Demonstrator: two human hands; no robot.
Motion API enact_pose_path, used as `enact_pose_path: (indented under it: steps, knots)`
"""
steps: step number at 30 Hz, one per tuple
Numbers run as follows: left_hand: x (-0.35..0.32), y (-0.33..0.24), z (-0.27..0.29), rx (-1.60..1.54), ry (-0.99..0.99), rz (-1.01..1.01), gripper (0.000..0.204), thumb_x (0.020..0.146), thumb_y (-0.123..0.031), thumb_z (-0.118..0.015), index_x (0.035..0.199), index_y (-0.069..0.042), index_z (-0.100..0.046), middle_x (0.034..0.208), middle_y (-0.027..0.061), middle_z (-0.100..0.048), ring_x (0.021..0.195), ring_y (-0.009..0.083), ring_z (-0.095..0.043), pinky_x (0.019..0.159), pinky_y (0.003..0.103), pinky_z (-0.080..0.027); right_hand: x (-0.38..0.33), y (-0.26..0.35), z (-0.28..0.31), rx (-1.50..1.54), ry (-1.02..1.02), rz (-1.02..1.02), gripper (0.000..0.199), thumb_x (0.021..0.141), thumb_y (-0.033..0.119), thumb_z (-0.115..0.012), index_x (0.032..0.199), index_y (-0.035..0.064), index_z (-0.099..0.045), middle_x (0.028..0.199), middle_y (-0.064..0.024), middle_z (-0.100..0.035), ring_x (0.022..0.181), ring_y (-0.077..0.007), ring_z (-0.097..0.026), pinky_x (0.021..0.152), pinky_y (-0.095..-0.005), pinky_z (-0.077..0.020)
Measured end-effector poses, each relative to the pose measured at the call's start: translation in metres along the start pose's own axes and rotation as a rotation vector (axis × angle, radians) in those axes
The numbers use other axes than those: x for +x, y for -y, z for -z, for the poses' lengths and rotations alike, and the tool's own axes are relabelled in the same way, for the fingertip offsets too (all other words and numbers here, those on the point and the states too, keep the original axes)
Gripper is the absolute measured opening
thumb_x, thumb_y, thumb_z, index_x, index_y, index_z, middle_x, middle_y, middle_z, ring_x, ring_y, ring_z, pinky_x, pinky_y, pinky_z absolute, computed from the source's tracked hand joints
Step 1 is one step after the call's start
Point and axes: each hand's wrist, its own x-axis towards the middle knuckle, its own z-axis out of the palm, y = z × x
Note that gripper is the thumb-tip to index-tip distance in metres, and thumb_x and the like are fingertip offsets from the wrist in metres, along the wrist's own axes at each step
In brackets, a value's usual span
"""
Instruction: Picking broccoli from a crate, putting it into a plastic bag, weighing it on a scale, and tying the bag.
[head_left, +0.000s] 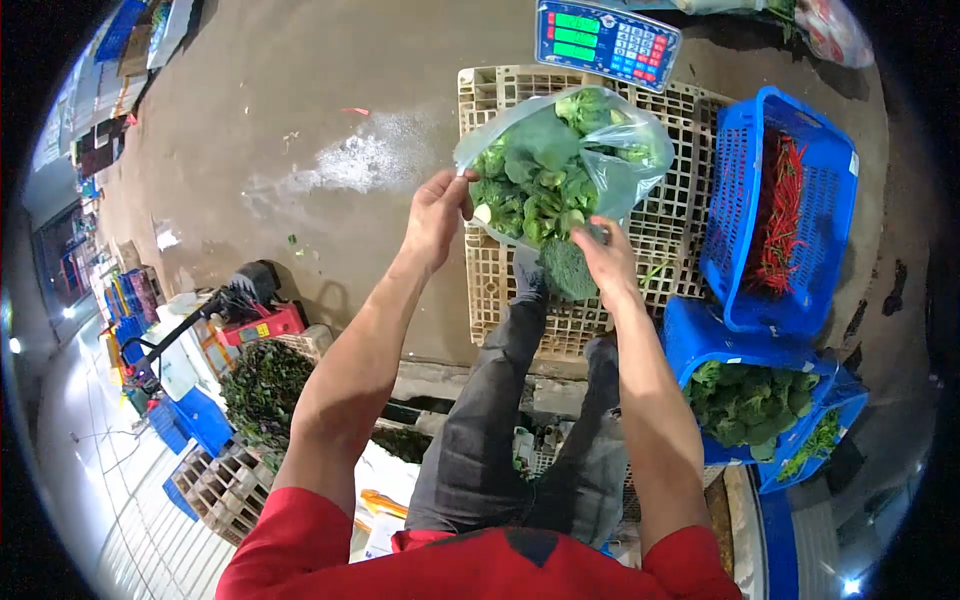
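Note:
A clear plastic bag [632,172] full of green broccoli [545,148] lies on a pale plastic pallet [655,240] in front of me, its mouth turned toward me. The near left edge of the bag is pinched in my closed left hand [437,215]. My right hand [608,262] is closed around the stem end of a broccoli head [567,268] at the bag's near edge. The dark crown of that head hangs down toward my legs. Part of its stem is hidden by my fingers.
A digital scale display [605,45] stands beyond the bag. To the right are a blue basket [840,215] of red chilies [780,215] and a blue crate [690,335] holding more broccoli [755,405]. Leafy greens [265,395] lie left, beside a red pallet jack [265,325]. The floor looks wet.

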Motion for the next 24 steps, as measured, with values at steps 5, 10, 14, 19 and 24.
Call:
enact_pose_path:
  steps: [5, 10, 14, 19, 24]
  knots:
    - [-0.005, -0.01, 0.009, -0.02, 0.004, -0.025, 0.02, 0.102, -0.018, -0.055, 0.104, -0.002, -0.066, 0.069, -0.0031, -0.052, 0.06, 0.006, -0.044, 0.056, 0.022, -0.035, -0.024, 0.037, -0.037, 0.705, 0.16, 0.036, 0.034, 0.096, 0.023, -0.061, 0.125, 0.0057, -0.063, 0.123, -0.0073, -0.061, 0.115, -0.0183, -0.055, 0.101, -0.0352, -0.0423]
    - [-0.006, -0.008, 0.003, -0.117, -0.048, 0.088, 0.015, 0.101, -0.015, -0.057, 0.1, -0.002, -0.064, 0.07, -0.0036, -0.053, 0.058, 0.0048, -0.043, 0.053, 0.022, -0.034, 0.014, 0.062, -0.094, 0.223, -0.084, 0.344, 0.048, 0.095, 0.036, -0.068, 0.13, 0.0039, -0.059, 0.127, -0.0155, -0.057, 0.117, -0.0293, -0.054, 0.105, -0.0414, -0.0406]
    - [0.005, -0.004, 0.002, -0.07, -0.141, -0.031, 0.016, 0.1, -0.017, -0.058, 0.098, -0.001, -0.062, 0.072, -0.0023, -0.055, 0.06, 0.0064, -0.047, 0.053, 0.023, -0.037, 0.013, 0.032, -0.121, -0.305, -0.221, 0.518, 0.063, 0.09, 0.032, -0.074, 0.138, -0.0001, -0.05, 0.131, -0.0246, -0.051, 0.124, -0.0381, -0.048, 0.108, -0.0461, -0.0375]
    - [0.002, 0.0, -0.01, 0.112, -0.023, -0.009, 0.019, 0.097, -0.019, -0.06, 0.101, 0.0, -0.062, 0.076, 0.0018, -0.061, 0.068, 0.0094, -0.057, 0.059, 0.026, -0.047, -0.016, -0.019, -0.095, -0.133, -0.184, 0.595, 0.042, 0.097, 0.013, -0.064, 0.135, -0.0015, -0.053, 0.123, -0.017, -0.055, 0.107, -0.0254, -0.059, 0.091, -0.0348, -0.0492]
    - [0.001, 0.014, -0.027, 0.475, -0.113, -0.082, 0.03, 0.083, -0.026, -0.067, 0.095, 0.001, -0.065, 0.08, 0.0168, -0.069, 0.075, 0.0282, -0.067, 0.074, 0.039, -0.052, -0.056, -0.079, -0.04, 0.183, -0.049, 0.362, 0.035, 0.099, 0.008, -0.061, 0.132, -0.0001, -0.054, 0.1, 0.0008, -0.055, 0.085, -0.0085, -0.051, 0.078, -0.0235, -0.0454]
